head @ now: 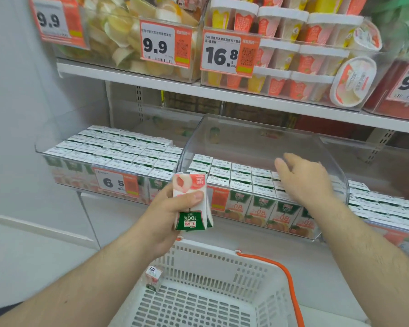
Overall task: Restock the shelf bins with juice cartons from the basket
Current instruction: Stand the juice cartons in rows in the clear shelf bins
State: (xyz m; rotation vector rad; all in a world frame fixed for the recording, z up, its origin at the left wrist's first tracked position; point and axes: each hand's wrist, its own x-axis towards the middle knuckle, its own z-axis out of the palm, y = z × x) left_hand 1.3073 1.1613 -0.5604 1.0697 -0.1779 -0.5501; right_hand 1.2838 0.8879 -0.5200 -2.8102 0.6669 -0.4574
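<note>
My left hand (168,208) grips a peach juice carton (191,201), held upside down in front of the shelf, above the basket's far rim. My right hand (302,178) reaches into the middle clear bin (253,135), fingers spread and relaxed over the rows of cartons (234,173) packed inside; it holds nothing. The white plastic basket (222,263) with an orange handle (283,274) sits below the shelf. One small carton (153,277) lies in its near-left corner.
A left bin (64,156) is packed with cartons behind a 6.5 price tag (116,182). More cartons fill a bin on the right (383,206). The shelf above carries clear bins of fruit cups (128,38) and tubs (293,55). A grey wall stands on the left.
</note>
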